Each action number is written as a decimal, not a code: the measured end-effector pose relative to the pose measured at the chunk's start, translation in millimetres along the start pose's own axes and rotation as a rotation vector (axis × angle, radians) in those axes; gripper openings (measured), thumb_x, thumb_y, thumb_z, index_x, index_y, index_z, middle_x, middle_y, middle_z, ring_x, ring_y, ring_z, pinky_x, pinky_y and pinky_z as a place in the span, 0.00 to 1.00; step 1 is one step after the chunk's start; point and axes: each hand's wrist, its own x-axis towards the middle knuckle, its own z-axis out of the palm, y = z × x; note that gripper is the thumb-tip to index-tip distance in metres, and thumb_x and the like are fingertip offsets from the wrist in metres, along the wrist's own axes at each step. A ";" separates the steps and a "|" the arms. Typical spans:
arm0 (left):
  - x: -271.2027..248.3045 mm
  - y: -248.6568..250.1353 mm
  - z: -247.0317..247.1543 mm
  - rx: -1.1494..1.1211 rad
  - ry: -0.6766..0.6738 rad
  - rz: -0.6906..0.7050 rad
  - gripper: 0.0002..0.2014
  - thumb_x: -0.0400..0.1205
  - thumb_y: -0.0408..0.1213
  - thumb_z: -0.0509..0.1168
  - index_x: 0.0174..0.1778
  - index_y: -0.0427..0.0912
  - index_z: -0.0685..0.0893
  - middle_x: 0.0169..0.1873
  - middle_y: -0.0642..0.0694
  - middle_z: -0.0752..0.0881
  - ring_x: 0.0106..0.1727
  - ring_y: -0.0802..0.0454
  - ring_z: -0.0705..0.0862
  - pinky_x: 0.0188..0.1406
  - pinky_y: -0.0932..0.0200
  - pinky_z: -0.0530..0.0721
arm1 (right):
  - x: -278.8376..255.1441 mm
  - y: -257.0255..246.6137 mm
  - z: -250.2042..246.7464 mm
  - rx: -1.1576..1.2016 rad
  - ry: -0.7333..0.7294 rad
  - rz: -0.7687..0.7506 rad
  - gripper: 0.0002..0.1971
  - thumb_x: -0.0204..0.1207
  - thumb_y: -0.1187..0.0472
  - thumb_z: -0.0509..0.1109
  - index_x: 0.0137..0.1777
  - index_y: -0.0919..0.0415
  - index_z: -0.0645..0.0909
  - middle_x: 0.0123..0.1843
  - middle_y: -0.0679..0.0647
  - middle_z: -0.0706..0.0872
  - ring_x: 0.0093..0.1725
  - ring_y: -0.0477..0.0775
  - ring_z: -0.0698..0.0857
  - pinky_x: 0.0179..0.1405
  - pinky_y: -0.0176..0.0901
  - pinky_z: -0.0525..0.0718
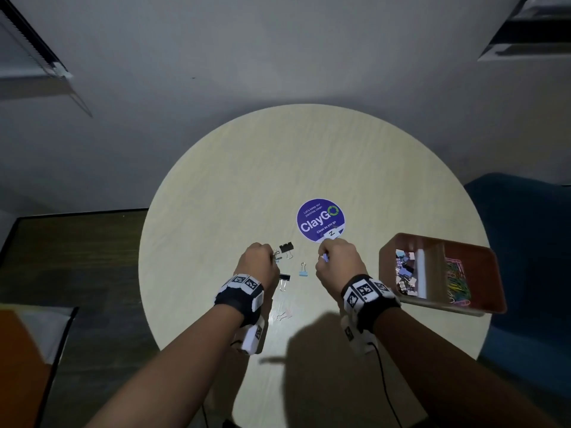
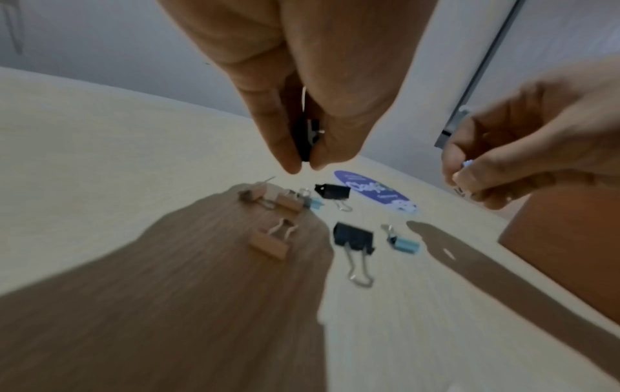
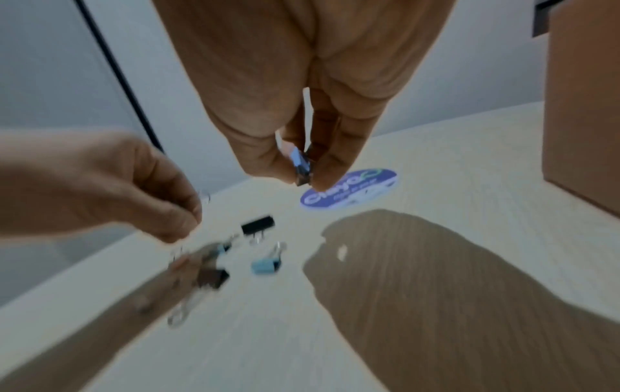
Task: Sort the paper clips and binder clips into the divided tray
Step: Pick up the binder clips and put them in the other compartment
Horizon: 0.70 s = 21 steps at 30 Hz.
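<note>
head view: left hand (image 1: 258, 262) above table (image 1: 216, 186), fingers pinching black binder clip (image 2: 307, 138). right hand (image 1: 338, 261) fingertips pinching blue binder clip (image 3: 300, 165). loose binder clips (image 1: 285, 249) lie between hands. divided tray (image 1: 432, 242) right, clips inside both compartments.

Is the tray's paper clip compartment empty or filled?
Partly filled: colourful paper clips lie in the right compartment of the divided tray; bare floor shows beyond them.
</note>
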 end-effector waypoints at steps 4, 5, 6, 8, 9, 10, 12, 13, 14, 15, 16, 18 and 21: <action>-9.8 22.2 -7.2 -0.110 0.029 0.022 0.08 0.80 0.34 0.65 0.48 0.35 0.87 0.47 0.40 0.83 0.48 0.41 0.84 0.45 0.55 0.81 | -6.2 12.4 -35.8 0.091 0.132 -0.002 0.05 0.72 0.65 0.66 0.44 0.57 0.82 0.46 0.54 0.83 0.43 0.56 0.81 0.38 0.42 0.77; -13.3 34.6 -8.4 -0.143 0.034 0.075 0.08 0.79 0.34 0.65 0.49 0.36 0.87 0.49 0.41 0.83 0.50 0.43 0.83 0.47 0.57 0.79 | -8.4 18.7 -44.9 0.097 0.174 0.000 0.05 0.72 0.64 0.67 0.44 0.56 0.82 0.46 0.53 0.83 0.43 0.55 0.81 0.39 0.43 0.78; -16.4 49.9 -8.6 -0.173 0.044 0.143 0.08 0.79 0.33 0.65 0.50 0.37 0.87 0.50 0.41 0.83 0.51 0.44 0.82 0.48 0.59 0.77 | -11.0 26.6 -53.0 0.110 0.215 0.003 0.05 0.72 0.65 0.67 0.45 0.56 0.83 0.46 0.53 0.83 0.44 0.56 0.82 0.41 0.44 0.80; -20.1 86.5 -4.9 -0.211 0.073 0.275 0.07 0.79 0.34 0.67 0.51 0.39 0.88 0.50 0.41 0.85 0.52 0.44 0.82 0.50 0.59 0.75 | -16.7 45.1 -68.6 0.121 0.257 0.030 0.06 0.72 0.66 0.68 0.46 0.58 0.84 0.47 0.54 0.84 0.44 0.56 0.82 0.44 0.44 0.80; -21.2 106.2 -1.5 -0.227 0.078 0.321 0.07 0.80 0.35 0.67 0.52 0.40 0.88 0.49 0.41 0.86 0.52 0.44 0.83 0.50 0.58 0.75 | -20.1 54.6 -76.0 0.106 0.261 0.060 0.06 0.72 0.66 0.68 0.47 0.58 0.85 0.47 0.54 0.84 0.44 0.55 0.81 0.44 0.44 0.79; -23.1 126.2 2.6 -0.244 0.073 0.355 0.07 0.81 0.36 0.67 0.52 0.41 0.87 0.49 0.41 0.86 0.52 0.44 0.83 0.51 0.58 0.76 | -23.7 64.7 -82.9 0.082 0.265 0.089 0.06 0.72 0.65 0.69 0.47 0.58 0.85 0.47 0.53 0.84 0.45 0.55 0.81 0.45 0.44 0.80; -27.8 161.8 11.7 -0.250 0.036 0.402 0.09 0.81 0.37 0.67 0.55 0.41 0.86 0.50 0.40 0.87 0.54 0.43 0.83 0.54 0.55 0.78 | -31.9 84.5 -93.8 0.038 0.291 0.115 0.05 0.72 0.64 0.69 0.46 0.57 0.84 0.48 0.54 0.85 0.47 0.57 0.82 0.48 0.46 0.81; -30.5 177.3 16.2 -0.239 0.011 0.412 0.10 0.82 0.37 0.66 0.57 0.41 0.86 0.51 0.40 0.87 0.55 0.42 0.83 0.55 0.53 0.78 | -36.4 93.8 -97.6 0.035 0.303 0.124 0.04 0.72 0.65 0.70 0.45 0.58 0.84 0.48 0.55 0.85 0.48 0.58 0.82 0.49 0.46 0.80; -33.1 190.9 20.5 -0.229 -0.012 0.420 0.11 0.82 0.37 0.66 0.59 0.41 0.85 0.52 0.39 0.86 0.55 0.42 0.83 0.55 0.52 0.79 | -40.6 102.4 -100.8 0.041 0.308 0.134 0.04 0.72 0.66 0.70 0.45 0.59 0.84 0.48 0.56 0.85 0.49 0.59 0.82 0.50 0.46 0.80; -35.0 201.9 24.4 -0.225 -0.032 0.424 0.12 0.82 0.38 0.66 0.60 0.41 0.85 0.53 0.38 0.86 0.56 0.41 0.83 0.55 0.52 0.80 | -44.0 110.3 -103.0 0.046 0.299 0.149 0.04 0.72 0.66 0.71 0.45 0.59 0.84 0.49 0.57 0.85 0.50 0.59 0.82 0.50 0.47 0.80; -36.8 210.4 28.5 -0.227 -0.055 0.424 0.13 0.81 0.38 0.67 0.60 0.41 0.85 0.53 0.38 0.87 0.56 0.40 0.83 0.56 0.51 0.81 | -47.6 117.0 -104.5 0.042 0.282 0.166 0.04 0.72 0.66 0.71 0.46 0.60 0.84 0.50 0.58 0.85 0.51 0.60 0.83 0.51 0.47 0.80; -39.8 219.9 34.8 -0.230 -0.091 0.425 0.14 0.81 0.41 0.68 0.61 0.43 0.85 0.53 0.39 0.87 0.55 0.41 0.84 0.56 0.49 0.82 | -54.3 125.3 -107.3 0.000 0.235 0.183 0.06 0.74 0.64 0.70 0.50 0.60 0.85 0.52 0.59 0.85 0.52 0.61 0.83 0.51 0.48 0.81; -42.9 213.0 38.4 -0.237 -0.053 0.436 0.13 0.83 0.42 0.65 0.60 0.41 0.85 0.54 0.40 0.85 0.54 0.43 0.83 0.57 0.50 0.81 | -62.5 125.5 -109.6 -0.076 0.231 0.180 0.10 0.77 0.61 0.66 0.56 0.60 0.84 0.57 0.59 0.84 0.53 0.63 0.84 0.51 0.50 0.82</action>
